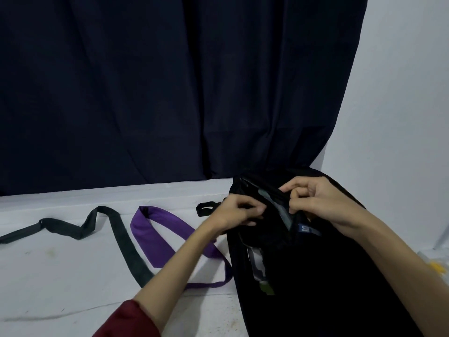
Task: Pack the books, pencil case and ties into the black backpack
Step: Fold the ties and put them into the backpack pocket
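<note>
As seems, both hands (239,210) at backpack (303,263).

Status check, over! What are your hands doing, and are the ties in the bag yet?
Left hand and right hand both gripping the black backpack opening. Black tie and purple tie on the table, unpacked. Nothing blocking.

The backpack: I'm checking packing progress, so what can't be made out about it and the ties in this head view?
- Inside of the black backpack: too dark to tell whether books or pencil case are in.
- What the left hand and right hand pinch at the opening: hidden by curled fingers.
- Black tie: cut off by the left edge.
- Purple tie: partly behind the left forearm.
</note>
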